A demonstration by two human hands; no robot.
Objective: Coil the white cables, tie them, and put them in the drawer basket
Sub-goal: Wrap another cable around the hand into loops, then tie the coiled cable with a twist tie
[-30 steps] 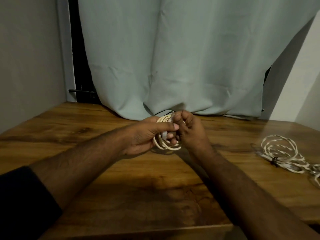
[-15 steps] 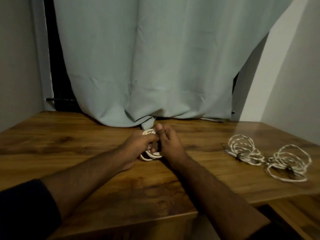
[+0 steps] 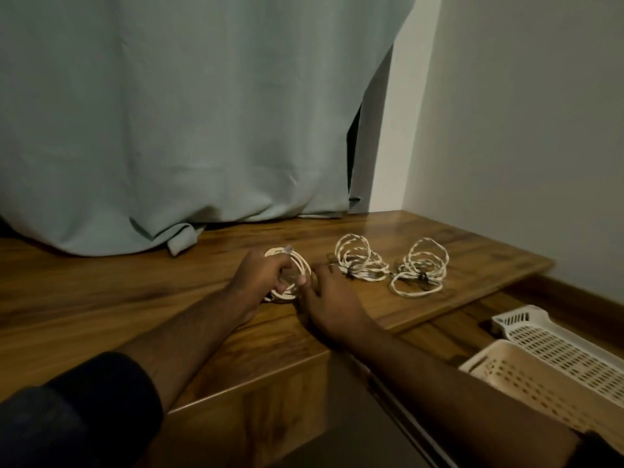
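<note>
A coiled white cable (image 3: 297, 265) sits on the wooden table (image 3: 101, 298), gripped by my left hand (image 3: 261, 278), whose fingers curl through the loops. My right hand (image 3: 329, 298) lies just right of the coil with its fingers flat on the wood, touching the coil's edge. To the right lie two more coiled white cables, the nearer one (image 3: 359, 261) and the farther one (image 3: 420, 271), each bound with a dark tie. A beige perforated basket (image 3: 506, 369) and a white one (image 3: 553, 339) sit in the open drawer at lower right.
A pale green curtain (image 3: 202, 130) hangs to the tabletop behind the cables. A white wall (image 3: 523, 130) closes the right side. The table's right edge drops to the lower wooden ledge holding the baskets.
The view swung right, revealing the second tied coil and the drawer baskets. My right hand let go of the coil and now lies flat beside it; the left still holds it.
</note>
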